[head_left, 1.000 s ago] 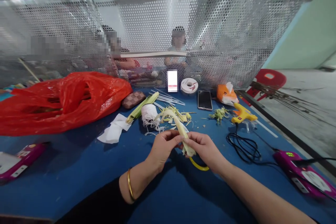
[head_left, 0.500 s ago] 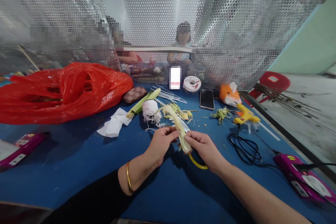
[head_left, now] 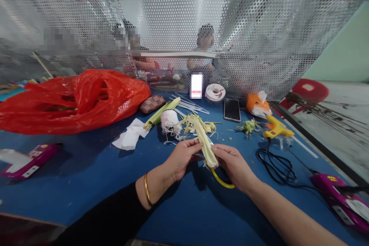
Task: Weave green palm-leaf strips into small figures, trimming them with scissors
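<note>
A pale, folded corn husk (head_left: 206, 144) is pinched between both my hands over the middle of the blue table. My left hand (head_left: 184, 157) grips its left edge with thumb and fingers. On the other side my right hand (head_left: 233, 163) pinches the right edge. Under the right hand shows the yellow handle loop (head_left: 223, 183) of what looks like scissors, with a bit of metal blade above; whether that hand holds them or they lie on the table, I cannot tell. Just beyond the husk are shredded husk scraps (head_left: 190, 123) and a roll of white string (head_left: 170, 121).
Left lie a red plastic bag (head_left: 115, 111), white paper pieces (head_left: 131, 134) and a checked pouch (head_left: 152, 104). Right are a phone (head_left: 232, 110), a tissue pack (head_left: 258, 103), a yellow glue gun (head_left: 278, 128), its black cord (head_left: 273, 165) and a purple power strip (head_left: 340, 200). A perforated metal screen (head_left: 175, 15) stands behind.
The husk has turned in my fingers, so its broad ribbed face now shows wider. Both hands keep hold of it. The whole view has shifted slightly.
</note>
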The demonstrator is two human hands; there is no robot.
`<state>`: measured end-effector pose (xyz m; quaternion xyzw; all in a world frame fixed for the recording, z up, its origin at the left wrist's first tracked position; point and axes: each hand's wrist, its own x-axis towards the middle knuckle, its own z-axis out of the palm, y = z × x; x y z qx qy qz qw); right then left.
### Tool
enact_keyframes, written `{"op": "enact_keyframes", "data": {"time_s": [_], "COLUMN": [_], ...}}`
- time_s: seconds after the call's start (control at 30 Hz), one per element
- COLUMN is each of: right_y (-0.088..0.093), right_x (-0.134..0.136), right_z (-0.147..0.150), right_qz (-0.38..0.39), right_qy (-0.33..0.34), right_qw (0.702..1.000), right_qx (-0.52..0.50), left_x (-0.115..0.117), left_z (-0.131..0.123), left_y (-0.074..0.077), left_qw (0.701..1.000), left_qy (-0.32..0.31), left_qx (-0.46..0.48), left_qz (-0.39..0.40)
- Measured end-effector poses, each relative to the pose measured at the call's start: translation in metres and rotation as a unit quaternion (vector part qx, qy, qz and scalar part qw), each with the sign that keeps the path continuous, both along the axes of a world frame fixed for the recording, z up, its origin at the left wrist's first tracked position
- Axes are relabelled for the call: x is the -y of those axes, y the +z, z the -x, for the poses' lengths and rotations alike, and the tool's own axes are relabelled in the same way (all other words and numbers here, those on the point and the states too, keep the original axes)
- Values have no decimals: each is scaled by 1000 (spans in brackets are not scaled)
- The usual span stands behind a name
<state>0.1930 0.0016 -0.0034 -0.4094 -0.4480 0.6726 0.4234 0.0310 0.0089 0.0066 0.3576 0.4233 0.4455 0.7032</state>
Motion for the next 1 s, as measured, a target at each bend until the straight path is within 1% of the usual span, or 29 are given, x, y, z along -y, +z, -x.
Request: {"op": "enact_keyframes", "data": {"time_s": [0.1,0.2,0.33,0.5,0.6,0.7,0.83,0.9,1.0], "right_y": [0,-1,-1,0,1,0,0,0,-1], "right_x": [0,0,1,0,0,0,0,0,1], "right_z": [-1,-1,1,2,0,-1,-1,0,2], "right_qz": [-22,-43,-70,-98,-81,-52,-74,-97,-124], "right_qy": [14,12,-8,-13,-13,-18,-31,-36,-32], "right_qw": [999,998,994,988,987,991,987,982,975], "right_qx": [25,43,82,122,135,123,141,160,183], "left_x": [-2,-1,1,3,3,2,3,4,6], "left_z": [0,-1,-2,-4,-4,-3,-3,-4,-5], "left_y": [-2,-1,2,2,1,0,-1,-1,0], "left_qw": [1000,1000,998,994,996,999,999,999,997], "left_qy": [0,11,34,19,7,-6,-9,-8,-15], "left_qx": [7,-13,-57,-101,-90,-50,-12,-25,-76], "left_qz": [13,17,-7,-34,-26,9,37,28,-2]}}
